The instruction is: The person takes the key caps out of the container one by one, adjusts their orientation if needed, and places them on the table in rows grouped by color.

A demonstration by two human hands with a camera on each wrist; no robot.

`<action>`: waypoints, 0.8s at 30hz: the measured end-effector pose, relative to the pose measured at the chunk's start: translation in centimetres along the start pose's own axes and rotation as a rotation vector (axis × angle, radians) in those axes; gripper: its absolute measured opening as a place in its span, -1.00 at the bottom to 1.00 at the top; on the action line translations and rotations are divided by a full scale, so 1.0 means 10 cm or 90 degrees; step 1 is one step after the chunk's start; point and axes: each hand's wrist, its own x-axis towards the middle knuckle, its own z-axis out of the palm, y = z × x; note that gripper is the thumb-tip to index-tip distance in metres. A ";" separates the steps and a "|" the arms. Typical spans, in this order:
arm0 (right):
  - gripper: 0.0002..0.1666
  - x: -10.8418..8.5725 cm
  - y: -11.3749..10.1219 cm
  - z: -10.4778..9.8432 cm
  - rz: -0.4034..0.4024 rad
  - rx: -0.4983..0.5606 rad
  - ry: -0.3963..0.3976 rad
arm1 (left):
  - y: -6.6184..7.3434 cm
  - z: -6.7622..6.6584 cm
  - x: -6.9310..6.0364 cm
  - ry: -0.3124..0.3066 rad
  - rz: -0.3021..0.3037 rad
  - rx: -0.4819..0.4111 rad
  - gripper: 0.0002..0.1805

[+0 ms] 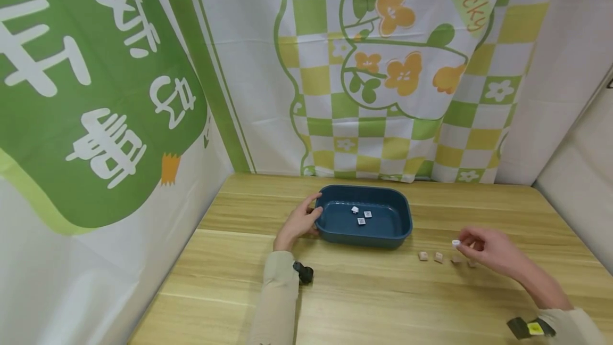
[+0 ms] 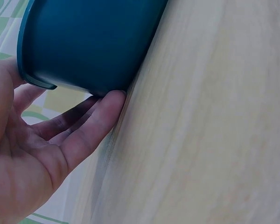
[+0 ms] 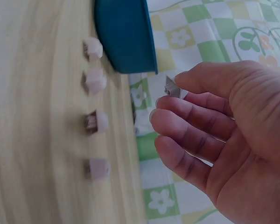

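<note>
Left hand point(image 1: 298, 222): there it is, partly closed, gripping the left end of the blue tray point(image 1: 364, 239).
Right hand point(image 1: 495, 250): thumb and forefinger nearly together, pinching a white keycap point(image 1: 456, 243) above the table point(image 1: 364, 302)!
Row: four pale keycaps point(image 1: 438, 257) lined up near that hand.
In the tray: three white keycaps point(image 1: 361, 221), lying close together.

Three keycaps point(image 1: 367, 214) lie in the tray point(image 1: 362, 240); four other keycaps point(image 1: 423, 256) sit right of it; a cloth point(image 1: 364, 142) hangs behind it.
</note>
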 end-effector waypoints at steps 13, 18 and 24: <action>-0.85 -0.27 0.20 -0.04 0.060 0.073 -0.118 | 0.00 0.02 0.02 0.006 -0.008 -0.010 -0.46; -0.91 -0.37 0.26 -0.02 0.036 0.030 -0.097 | -0.01 0.01 0.01 0.002 -0.003 -0.003 -0.45; -0.92 -0.43 0.30 0.02 0.029 0.039 -0.107 | -0.01 0.00 0.00 -0.002 -0.002 -0.003 -0.45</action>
